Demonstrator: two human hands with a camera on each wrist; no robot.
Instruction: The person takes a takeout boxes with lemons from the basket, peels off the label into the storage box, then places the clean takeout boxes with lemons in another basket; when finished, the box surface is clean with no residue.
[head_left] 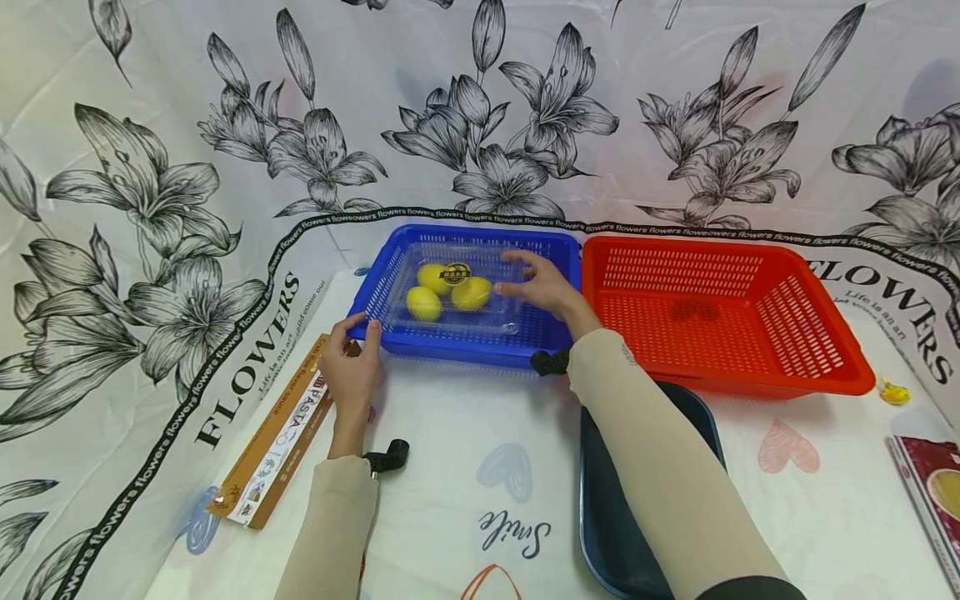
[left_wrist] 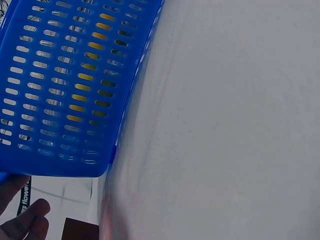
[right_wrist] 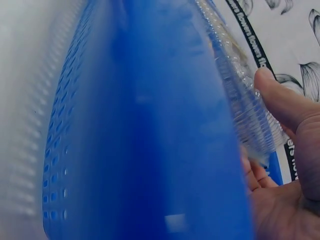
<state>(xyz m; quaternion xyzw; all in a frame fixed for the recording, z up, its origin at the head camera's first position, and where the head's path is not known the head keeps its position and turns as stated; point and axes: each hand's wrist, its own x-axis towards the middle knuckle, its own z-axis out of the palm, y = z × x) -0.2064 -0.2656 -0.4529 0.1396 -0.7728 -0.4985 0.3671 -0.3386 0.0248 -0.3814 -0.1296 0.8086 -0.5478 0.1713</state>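
In the head view a blue plastic basket (head_left: 465, 346) holds a clear plastic box (head_left: 405, 267) with several yellow lemons (head_left: 423, 304) showing inside. My right hand (head_left: 546, 287) grips the right end of the box; the right wrist view has the thumb (right_wrist: 282, 97) at the box's ridged edge and fingers lower down. At the basket's front left corner, my left hand (head_left: 352, 367) holds the rim with thumb and forefinger. Yellow shows through the slots of the basket wall (left_wrist: 65, 100) in the left wrist view, where only some left fingers (left_wrist: 25, 220) are visible.
A red basket (head_left: 727, 379) stands right of the blue one. Under my right forearm lies a dark tray (head_left: 600, 517). A brown pasta packet (head_left: 277, 433) is at the left. Farther right are a small yellow item (head_left: 894, 392) and a dark red package (head_left: 933, 492).
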